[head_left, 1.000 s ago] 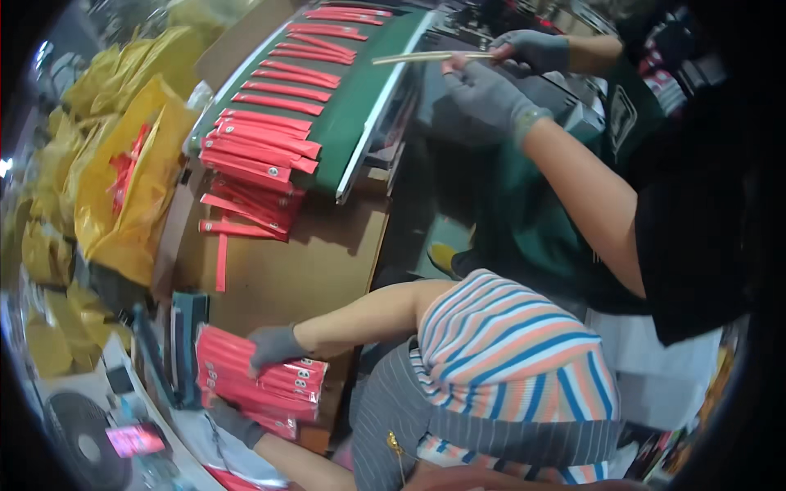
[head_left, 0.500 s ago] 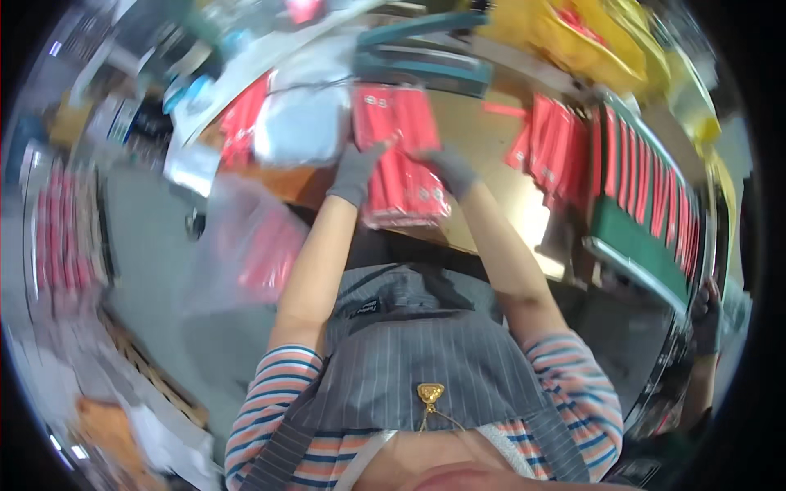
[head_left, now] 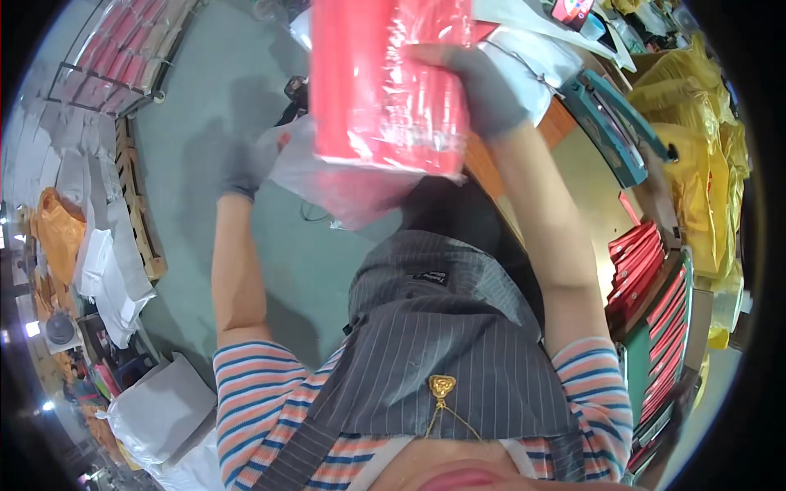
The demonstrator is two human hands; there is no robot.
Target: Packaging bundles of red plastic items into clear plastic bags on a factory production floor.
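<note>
My right hand [head_left: 488, 94], in a grey glove, grips a bundle of flat red packets [head_left: 391, 90] wrapped in shiny clear film. The bundle is raised in front of me, left of the table. Below and partly behind it hangs a clear plastic bag [head_left: 352, 195] with something red inside. At the bag's left edge is my gloved left hand [head_left: 246, 161], closed on the plastic; motion smears its fingers.
Right of me, the table [head_left: 583, 168] bears a teal bar-shaped device [head_left: 607, 131], red packets [head_left: 634, 266] and a green rack [head_left: 655, 335]. Yellow plastic bags [head_left: 696, 180] lie beyond. A wire trolley [head_left: 115, 65] with red packs and a wooden pallet [head_left: 135, 196] stand at the left.
The view has turned left. The red bundle has come off the table and up, now in my right hand alone. My left hand has let go of it and moved left to the bag.
</note>
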